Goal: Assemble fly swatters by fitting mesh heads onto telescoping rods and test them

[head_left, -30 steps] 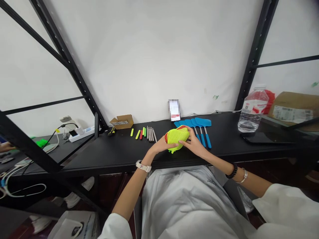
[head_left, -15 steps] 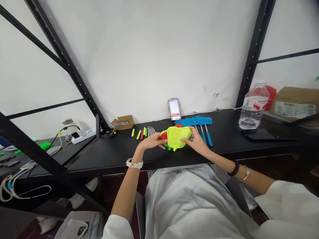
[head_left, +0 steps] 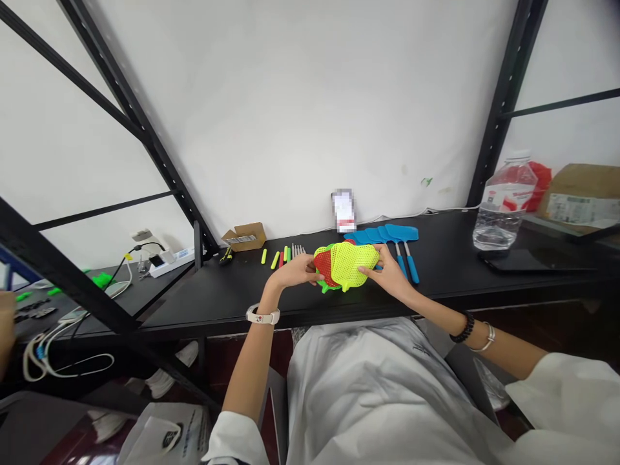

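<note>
Perforated fly swatter heads are fanned out between my hands above the table's front part. The front one is a yellow-green fly swatter head [head_left: 353, 265], with a short socket pointing down. My right hand [head_left: 391, 274] grips its right edge, thumb on the front. To the left, a red fly swatter head [head_left: 326, 267] shows partly behind it, overlapping a green fly swatter head [head_left: 323, 287]. My left hand [head_left: 294, 272] is closed on the left edges of this stack. Its fingertips are partly hidden.
Behind my hands lie several blue spatula-like tools [head_left: 402, 232], small coloured tubes [head_left: 276, 260] and metal rods [head_left: 299, 250]. A phone [head_left: 343, 210] leans on the wall. An open carton [head_left: 246, 237] stands left; a water bottle [head_left: 501, 206] and dark tablet [head_left: 526, 261] sit right.
The heads have spread apart sideways, so more of the red one shows left of the yellow-green one. The camera view has shifted slightly. Part of another person appears at the left edge.
</note>
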